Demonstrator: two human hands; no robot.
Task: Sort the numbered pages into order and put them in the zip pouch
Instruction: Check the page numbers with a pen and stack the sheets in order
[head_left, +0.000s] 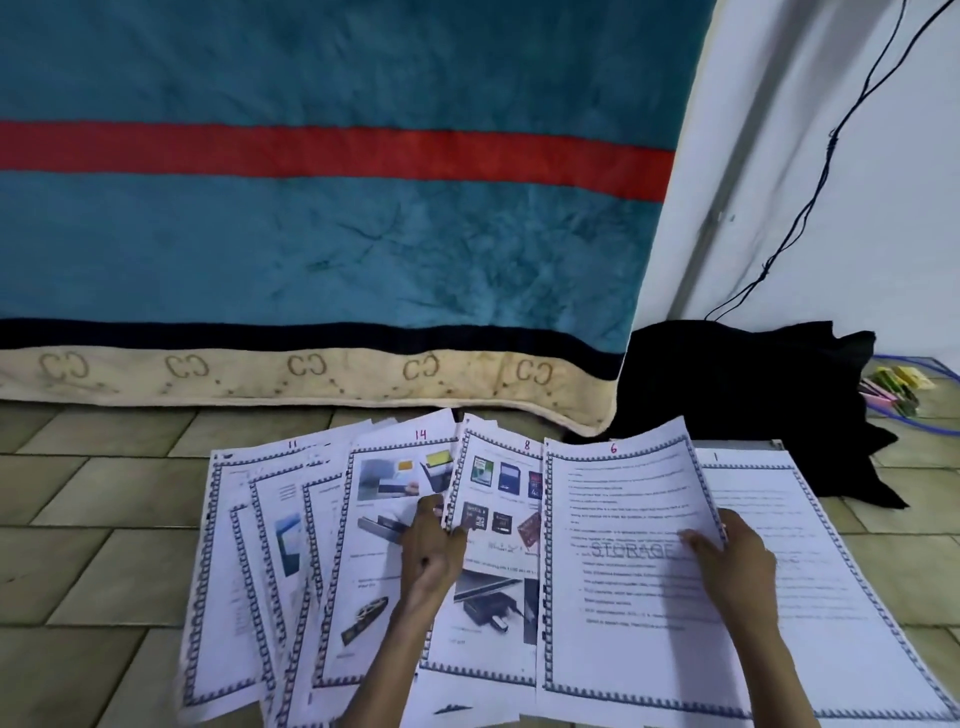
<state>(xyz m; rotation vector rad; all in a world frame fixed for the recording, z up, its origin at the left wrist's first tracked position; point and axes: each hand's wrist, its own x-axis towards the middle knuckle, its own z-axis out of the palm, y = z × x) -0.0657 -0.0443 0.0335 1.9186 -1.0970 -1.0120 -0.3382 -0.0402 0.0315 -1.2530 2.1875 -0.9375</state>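
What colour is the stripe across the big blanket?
Red, on the teal blanket; the stripe shows best in the head view.

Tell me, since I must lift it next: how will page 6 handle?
Page 6 is a single thin sheet, so probably floppy and light. Its right edge already curls up where the right hand grips it. Lying on other pages, it may slide easily.
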